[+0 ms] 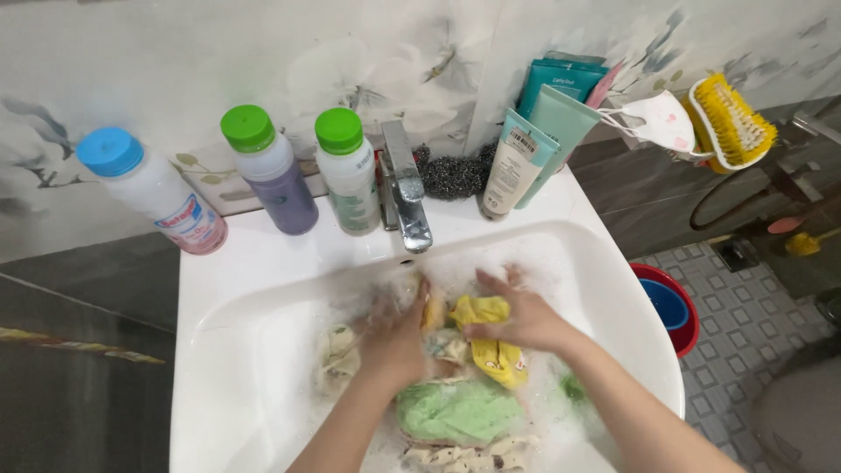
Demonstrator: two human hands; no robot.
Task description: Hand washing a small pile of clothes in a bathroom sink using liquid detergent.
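Observation:
A white sink [263, 289] holds soapy water and several small wet cloths. My left hand [394, 337] presses down on a pale patterned cloth [340, 350] near the middle of the basin, fingers curled over it. My right hand [524, 317] grips a yellow cloth [492, 346] that bunches under its fingers. The two hands are close together, rubbing the yellow cloth between them. A green cloth [460, 410] lies just in front of my hands, and another pale cloth [464, 455] sits at the near edge. A chrome tap [405, 188] stands above them.
Along the sink's back ledge stand a blue-capped bottle [153, 188], two green-capped bottles [267, 166] [346, 166], a steel scourer [454, 173] and teal tubes [543, 131]. A face mask [653, 118] and yellow brush [731, 118] hang at right. Red and blue basins [670, 302] sit on the floor.

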